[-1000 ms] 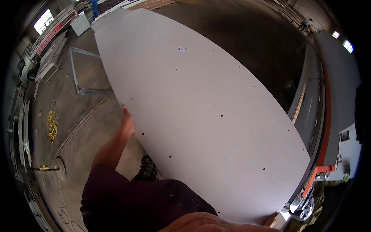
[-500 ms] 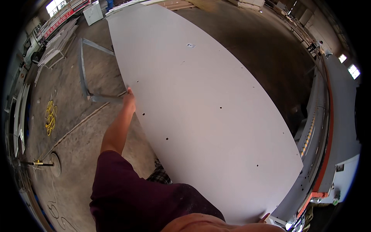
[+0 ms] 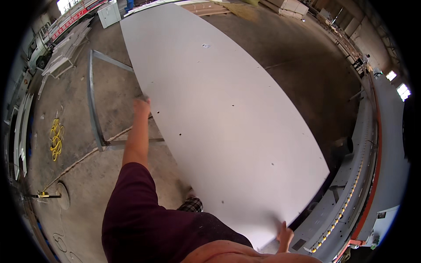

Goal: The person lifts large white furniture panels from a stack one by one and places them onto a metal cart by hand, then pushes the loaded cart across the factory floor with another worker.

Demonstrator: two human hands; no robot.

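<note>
A large light-grey flat panel with several small dark holes stretches from my waist to the far side. A small white label is on its far half. My left hand is closed at the panel's left long edge, its fingertips slightly blurred. At the near right end, my right hand grips the edge with the thumb up over the top face; its other fingers are mostly hidden. A grey metal frame stands out from beneath the panel's left side. What the panel rests on underneath is hidden.
To the right runs a long grey machine bed with a row of yellow rollers. A yellow cord and a round base lie on the floor to the left. White strips on a rack stand farther back.
The panel has shifted away from me and to the left, off the machine's side. My right hand has moved up with it and shows more. The metal frame's near corner appears closer.
</note>
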